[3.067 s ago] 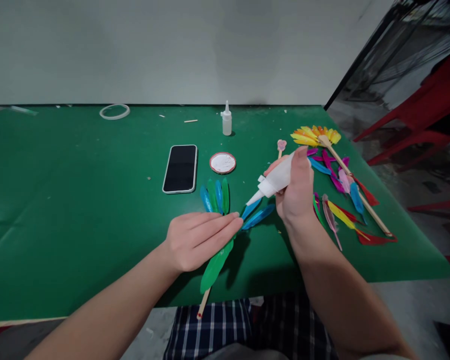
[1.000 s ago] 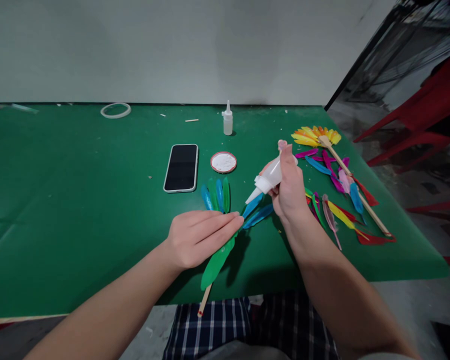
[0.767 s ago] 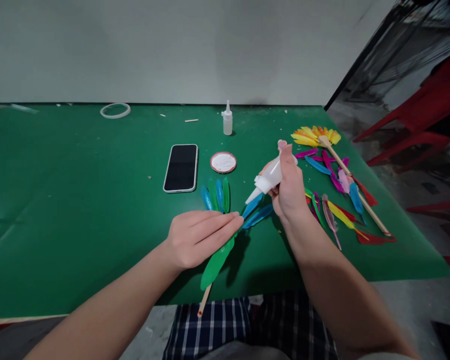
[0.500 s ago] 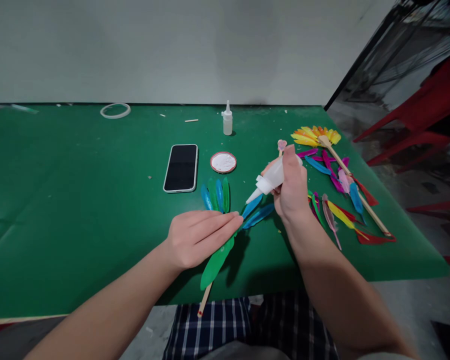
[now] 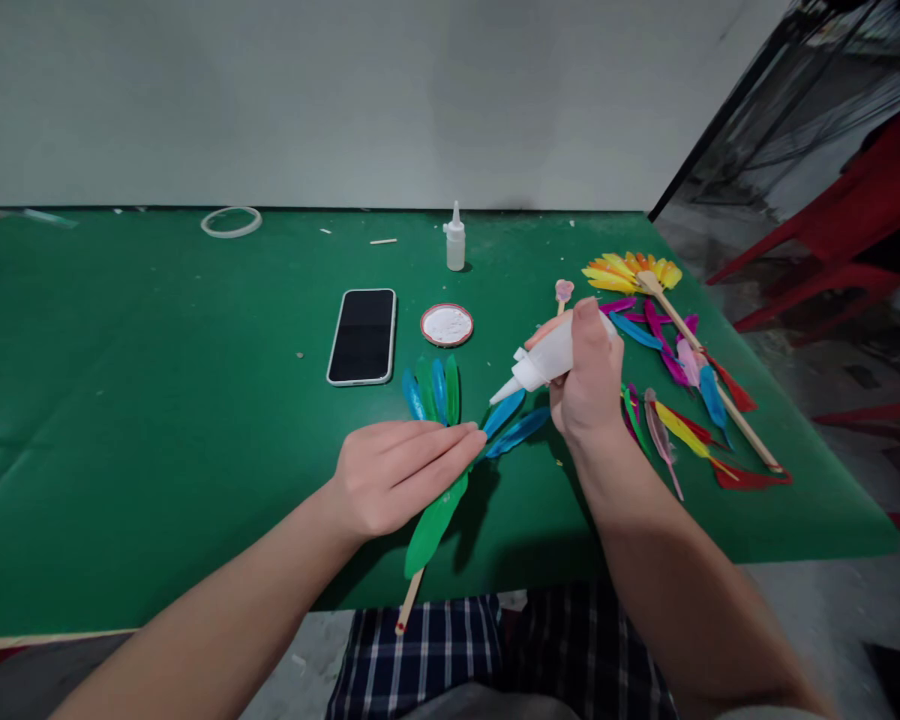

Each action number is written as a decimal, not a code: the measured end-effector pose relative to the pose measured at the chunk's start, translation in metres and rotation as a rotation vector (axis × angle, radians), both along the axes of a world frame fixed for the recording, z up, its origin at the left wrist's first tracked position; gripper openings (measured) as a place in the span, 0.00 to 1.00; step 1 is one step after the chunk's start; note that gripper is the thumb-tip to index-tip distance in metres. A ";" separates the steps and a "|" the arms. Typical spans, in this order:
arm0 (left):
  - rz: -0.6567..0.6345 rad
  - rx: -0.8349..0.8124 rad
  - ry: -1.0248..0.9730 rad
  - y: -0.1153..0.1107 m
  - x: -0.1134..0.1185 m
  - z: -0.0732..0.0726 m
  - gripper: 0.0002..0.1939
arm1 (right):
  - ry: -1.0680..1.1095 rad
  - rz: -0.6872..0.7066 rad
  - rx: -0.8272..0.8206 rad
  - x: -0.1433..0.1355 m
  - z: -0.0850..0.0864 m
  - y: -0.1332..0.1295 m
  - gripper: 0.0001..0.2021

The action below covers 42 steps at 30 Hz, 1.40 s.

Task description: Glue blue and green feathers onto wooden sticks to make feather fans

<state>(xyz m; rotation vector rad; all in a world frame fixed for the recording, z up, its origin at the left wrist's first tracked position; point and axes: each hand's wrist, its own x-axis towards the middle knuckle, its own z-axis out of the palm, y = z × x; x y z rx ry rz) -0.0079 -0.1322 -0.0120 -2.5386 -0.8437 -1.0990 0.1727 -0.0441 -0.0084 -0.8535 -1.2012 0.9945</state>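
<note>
My left hand [image 5: 401, 478] is closed, fingers pressed together on a green feather [image 5: 435, 535] that sticks out below toward me. Its quill end is hidden by the fingers. Behind that hand, a fan of blue and green feathers [image 5: 439, 390] spreads out, and a wooden stick [image 5: 411, 600] shows below over the table edge. My right hand [image 5: 589, 385] grips a white squeeze bottle of glue [image 5: 551, 358], tilted with its nozzle down to the left, just above a blue feather [image 5: 505, 410] near my left fingertips. A second blue feather [image 5: 521, 430] lies beside it.
A phone [image 5: 362, 337], a small dish of white powder [image 5: 447, 325] and another small bottle [image 5: 456, 243] stand on the green table [image 5: 157, 400]. To the right are a yellow feather fan [image 5: 630, 270] on a stick and several loose coloured feathers [image 5: 679, 430]. Red chairs [image 5: 840, 250] stand beyond.
My right hand has shifted slightly right with the bottle, which now lies a little flatter. The green feather's lower tip has moved slightly; my left hand stays in place.
</note>
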 end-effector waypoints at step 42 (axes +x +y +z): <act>0.013 -0.007 -0.013 0.000 -0.001 0.001 0.11 | -0.023 0.022 0.022 0.001 0.006 -0.006 0.25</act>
